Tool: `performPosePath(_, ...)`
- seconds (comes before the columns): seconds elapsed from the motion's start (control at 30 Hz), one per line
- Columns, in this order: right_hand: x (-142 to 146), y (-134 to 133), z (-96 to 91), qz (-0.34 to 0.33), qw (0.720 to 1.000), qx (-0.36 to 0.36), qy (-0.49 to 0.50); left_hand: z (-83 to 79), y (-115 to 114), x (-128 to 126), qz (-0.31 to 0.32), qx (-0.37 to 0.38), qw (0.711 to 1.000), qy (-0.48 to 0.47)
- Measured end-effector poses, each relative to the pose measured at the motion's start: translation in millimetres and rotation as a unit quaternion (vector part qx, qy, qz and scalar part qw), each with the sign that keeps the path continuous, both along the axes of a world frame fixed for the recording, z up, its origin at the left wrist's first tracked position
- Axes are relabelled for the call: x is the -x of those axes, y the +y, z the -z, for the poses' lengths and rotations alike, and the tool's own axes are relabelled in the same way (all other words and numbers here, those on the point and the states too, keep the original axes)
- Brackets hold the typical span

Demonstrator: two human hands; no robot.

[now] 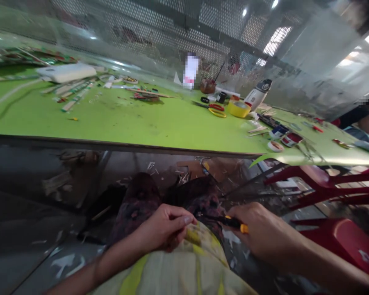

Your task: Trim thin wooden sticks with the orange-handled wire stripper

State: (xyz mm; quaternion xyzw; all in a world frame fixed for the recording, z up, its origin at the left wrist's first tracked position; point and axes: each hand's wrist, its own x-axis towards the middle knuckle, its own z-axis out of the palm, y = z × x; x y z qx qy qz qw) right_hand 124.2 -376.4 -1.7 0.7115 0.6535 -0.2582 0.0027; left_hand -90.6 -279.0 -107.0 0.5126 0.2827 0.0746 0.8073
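Observation:
My left hand (169,227) is held over my lap, closed with thumb and fingertips pinched together. Whatever sits in that pinch is too small to make out. To its right, my right hand (255,229) is wrapped round a slim tool with a black and yellow-orange handle (233,222). The tool's thin dark end points left toward the left fingertips; blur hides its exact kind. Both hands are below the table edge, in front of a yellow patterned garment (172,270).
A green-topped table (126,127) runs across ahead. On it are scissors (215,108), yellow tape (238,108), a white-and-grey bottle (258,95), small paint jars (291,139), wooden sticks (78,96) and a lit phone (191,69). Red chairs (341,241) stand at right; scraps litter the floor.

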Motion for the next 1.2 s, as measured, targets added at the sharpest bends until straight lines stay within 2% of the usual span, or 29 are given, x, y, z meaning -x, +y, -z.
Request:
performPosePath(0.03,-0.2,0.3,-0.7,0.0,1.0,0.004,0.004,-5.1,3.3,0.2,-0.007,-0.028,1.0,0.002)
performPosePath(0.13,1.8,2.2,-5.8,0.004,1.0,0.015,0.016,-28.4,19.0,3.9,-0.032,-0.173,0.984,-0.01)
performPosePath(0.23,4.9,4.1,-11.5,0.0,1.0,0.012,0.0,-49.0,28.9,9.4,-0.008,-0.274,0.961,-0.045)
performPosePath(0.3,5.3,3.9,-12.4,-0.023,0.999,-0.005,-0.032,-53.7,26.6,12.2,0.0,-0.31,0.95,-0.037)
performPosePath(0.43,2.2,-0.9,-6.1,-0.076,0.992,-0.057,-0.082,-48.0,12.5,15.9,0.005,-0.31,0.951,-0.005)
performPosePath(0.57,2.4,-2.9,-1.9,-0.107,0.986,-0.088,-0.095,-45.3,8.1,17.6,0.004,-0.304,0.952,-0.019)
performPosePath(0.87,7.1,4.6,-8.7,-0.095,0.983,-0.103,-0.123,-47.0,12.7,16.3,-0.01,-0.322,0.945,-0.053)
performPosePath(1.2,6.0,0.3,-11.9,-0.086,0.984,-0.118,-0.102,-52.4,11.9,14.6,0.014,-0.312,0.948,-0.063)
